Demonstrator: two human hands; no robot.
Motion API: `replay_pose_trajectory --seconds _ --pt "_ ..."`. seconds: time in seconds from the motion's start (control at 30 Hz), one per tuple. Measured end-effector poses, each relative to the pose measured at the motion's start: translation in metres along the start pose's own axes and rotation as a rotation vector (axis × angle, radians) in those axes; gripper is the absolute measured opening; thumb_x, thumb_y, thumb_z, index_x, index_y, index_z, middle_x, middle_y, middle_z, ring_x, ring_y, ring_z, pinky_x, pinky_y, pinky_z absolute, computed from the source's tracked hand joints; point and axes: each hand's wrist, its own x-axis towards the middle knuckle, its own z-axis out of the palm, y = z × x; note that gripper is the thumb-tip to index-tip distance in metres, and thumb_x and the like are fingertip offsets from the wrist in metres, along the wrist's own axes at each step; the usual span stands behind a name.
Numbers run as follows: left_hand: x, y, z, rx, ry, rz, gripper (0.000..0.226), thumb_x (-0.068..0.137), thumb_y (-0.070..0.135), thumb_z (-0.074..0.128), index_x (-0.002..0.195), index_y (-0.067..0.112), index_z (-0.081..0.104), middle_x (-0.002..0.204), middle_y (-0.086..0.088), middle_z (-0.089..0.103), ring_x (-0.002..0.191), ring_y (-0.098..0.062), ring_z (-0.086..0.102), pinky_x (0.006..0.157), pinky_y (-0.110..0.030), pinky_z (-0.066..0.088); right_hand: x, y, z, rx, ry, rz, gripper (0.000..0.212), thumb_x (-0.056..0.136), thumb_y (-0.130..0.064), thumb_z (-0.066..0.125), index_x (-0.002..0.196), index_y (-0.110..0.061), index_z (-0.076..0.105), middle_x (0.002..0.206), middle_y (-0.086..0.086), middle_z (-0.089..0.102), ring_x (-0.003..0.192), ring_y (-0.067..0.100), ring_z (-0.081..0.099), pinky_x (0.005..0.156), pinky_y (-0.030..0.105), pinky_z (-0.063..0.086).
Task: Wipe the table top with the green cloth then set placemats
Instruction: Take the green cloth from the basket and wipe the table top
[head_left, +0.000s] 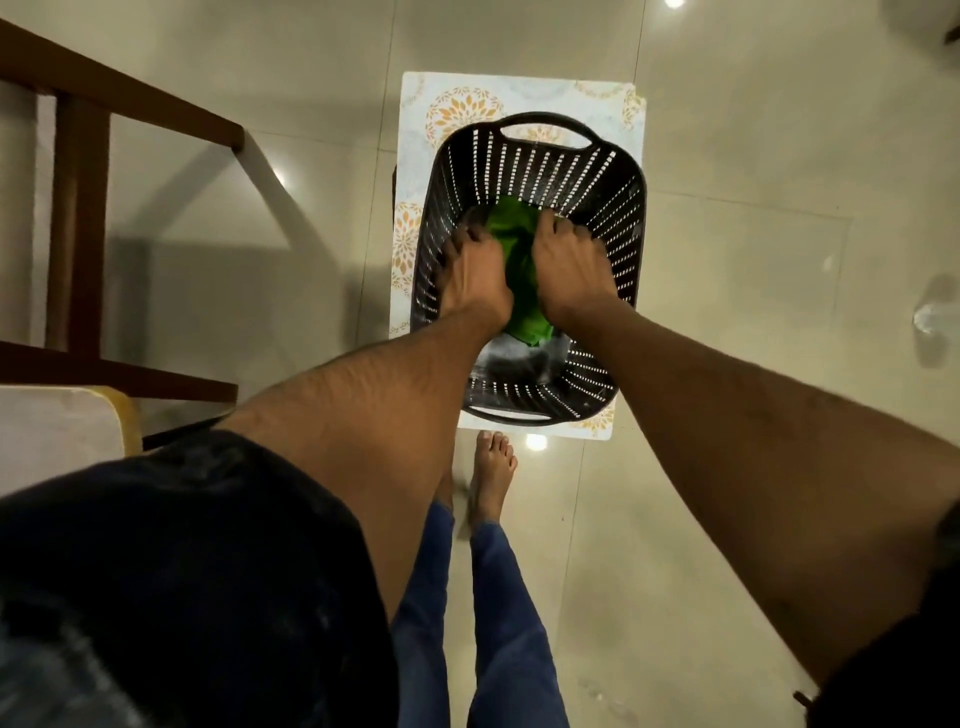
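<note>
Beneath the curled fingers (470, 236) of the left hand (475, 278) and those of the right hand (569, 270), much of the green cloth (522, 270) is hidden, so neither grip can be told. Nearer than the fingers, something grey (519, 356) in the basket (597, 171) is blurred.

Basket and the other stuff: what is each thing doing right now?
Basket: upright on the patterned surface, cloth inside.
Green cloth: crumpled in the basket, between both hands.
Left hand: inside the basket, fingers curled at the cloth's edge.
Right hand: inside the basket, fingers curled onto the cloth.
Patterned surface: flat under the basket.
Wooden chair: standing apart, untouched.
</note>
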Motion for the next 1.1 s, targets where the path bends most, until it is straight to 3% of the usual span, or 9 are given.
replay_pose_trajectory --seconds 0.17,0.27,0.53,0.6,0.7,0.87,0.97,1.03,1.1 --pt "-0.017 0.004 -0.014 -0.167 -0.053 -0.045 0.014 0.095 -0.007 0.059 0.100 0.006 0.064 0.087 -0.005 0.052 0.082 -0.025 0.056 0.072 -0.031 0.047 -0.013 -0.006 -0.003 0.057 -0.090 0.052 0.041 0.095 -0.001 0.062 0.135 0.002 0.053 0.138 0.024 0.057 0.129 0.041 0.055 0.104 0.051 0.047" --pt "-0.039 0.003 -0.028 -0.301 -0.069 -0.075 0.025 0.095 -0.004 0.057 0.077 0.013 0.052 0.088 -0.012 0.063 0.079 -0.030 0.066 0.064 -0.040 0.056 -0.038 -0.001 -0.022 0.129 -0.093 0.050 0.029 0.097 -0.002 0.060 0.126 -0.002 0.062 0.135 0.023 0.055 0.126 0.041 0.053 0.101 0.049 0.048" --pt "-0.126 0.023 -0.098 -0.469 -0.120 0.052 0.026 0.092 0.020 0.067 0.075 0.027 0.048 0.077 0.005 0.054 0.073 -0.015 0.051 0.063 -0.032 0.043 -0.137 0.026 -0.105 0.394 -0.088 0.106 0.036 0.096 -0.016 0.055 0.132 -0.012 0.050 0.135 0.013 0.050 0.126 0.036 0.051 0.094 0.046 0.048" --pt "-0.148 0.044 -0.132 -0.518 -0.120 0.058 0.030 0.090 0.022 0.066 0.070 0.027 0.045 0.071 0.006 0.050 0.065 -0.011 0.047 0.061 -0.031 0.041 -0.167 0.027 -0.132 0.482 -0.106 0.200 0.061 0.099 -0.056 0.042 0.143 -0.014 0.042 0.132 0.010 0.052 0.126 0.034 0.052 0.092 0.043 0.046" --pt "-0.182 0.079 -0.188 -0.605 -0.081 0.084 0.025 0.086 0.012 0.061 0.070 0.024 0.046 0.067 0.005 0.050 0.061 -0.011 0.047 0.057 -0.028 0.043 -0.193 0.030 -0.148 0.722 -0.078 0.362 0.131 0.056 -0.108 -0.005 0.137 -0.017 0.042 0.122 0.011 0.059 0.119 0.033 0.059 0.087 0.039 0.043" --pt "-0.204 0.127 -0.280 -0.899 -0.070 0.031 0.024 0.064 0.035 0.068 0.062 0.019 0.050 0.058 -0.001 0.048 0.059 -0.018 0.047 0.059 -0.032 0.029 -0.203 0.025 -0.212 1.058 0.030 0.577 0.046 0.102 -0.063 0.049 0.119 -0.021 0.059 0.090 0.002 0.069 0.082 0.017 0.066 0.074 0.020 0.053" --pt "-0.199 0.142 -0.326 -1.161 -0.086 0.053 0.025 0.033 0.025 0.063 0.053 0.011 0.060 0.052 -0.009 0.057 0.051 -0.022 0.053 0.051 -0.025 0.037 -0.162 0.055 -0.209 1.101 0.189 0.450 0.071 0.089 -0.090 0.026 0.136 -0.047 0.058 0.099 -0.004 0.072 0.090 0.016 0.072 0.078 0.027 0.059" --pt "-0.190 0.142 -0.349 -1.311 -0.129 0.056 0.039 0.022 0.015 0.066 0.057 -0.001 0.071 0.061 -0.026 0.068 0.054 -0.028 0.065 0.054 -0.026 0.052 -0.136 0.069 -0.239 1.264 0.286 0.403 0.087 0.076 -0.099 0.041 0.113 -0.030 0.077 0.095 0.000 0.076 0.091 0.018 0.075 0.085 0.033 0.062" --pt "-0.175 0.133 -0.364 -1.411 -0.224 0.135 0.077 0.013 0.020 0.078 0.085 -0.009 0.079 0.090 -0.042 0.071 0.083 -0.050 0.072 0.085 -0.055 0.061 -0.158 0.057 -0.325 1.470 0.231 0.422 0.099 0.051 -0.104 0.060 0.092 -0.016 0.080 0.092 0.005 0.079 0.094 0.023 0.077 0.091 0.043 0.063"
